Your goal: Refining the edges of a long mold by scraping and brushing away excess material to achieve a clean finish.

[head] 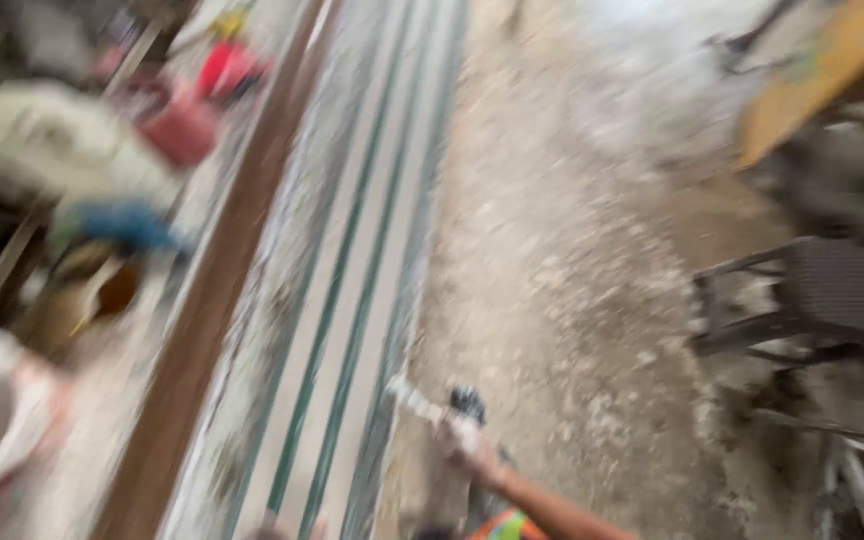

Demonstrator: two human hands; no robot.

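The whole view is smeared by motion. My right hand [467, 448] reaches in from the bottom edge on a bare forearm, beside a strip of orange high-visibility vest [508, 525]. It is closed on a small tool [442, 402] with a dark knob and a pale shaft pointing left. The tool's tip is at the right edge of a long pale frame with green stripes [352, 300], which runs from the bottom centre up to the top. My left hand does not show.
A brown wooden beam [217, 300] runs along the frame's left side. Beyond it lie blurred red [187, 125], blue [122, 225] and whitish [52, 140] objects. Rough dusty ground [572, 280] fills the middle. A dark chair [812, 300] and metal bars stand at the right.
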